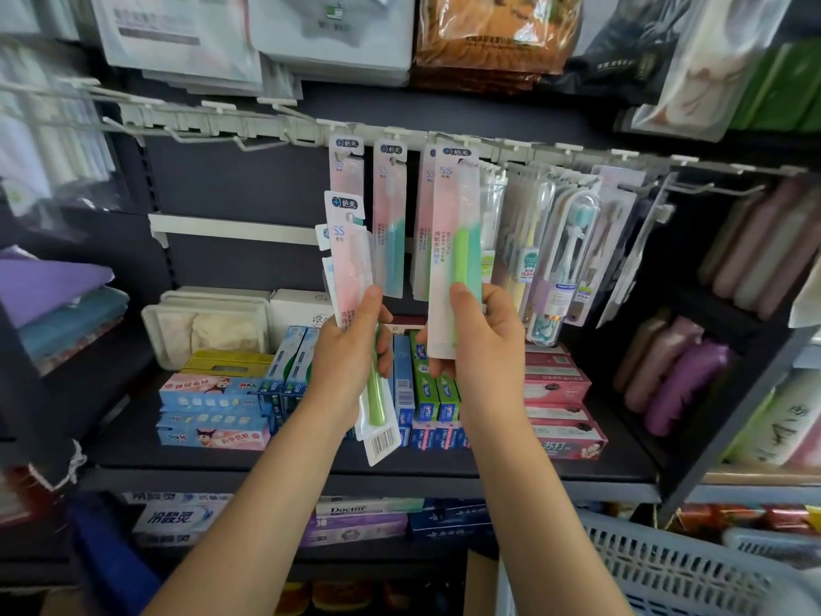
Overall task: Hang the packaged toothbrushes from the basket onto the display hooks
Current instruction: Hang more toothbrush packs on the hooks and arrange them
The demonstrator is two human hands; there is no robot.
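At twelve o'clock, right hand (482,344) grasps a pink-green carded toothbrush pack (453,242) nearing its white hook (448,137); left hand (351,349) grips spare packs (351,269). Next: thread the hole.

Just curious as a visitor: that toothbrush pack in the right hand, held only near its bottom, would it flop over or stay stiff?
Probably fairly stiff: the toothbrush pack stands upright above the right hand without drooping. Likely light, since a pinch near its bottom supports it. Its glossy plastic front may be a bit slippery.
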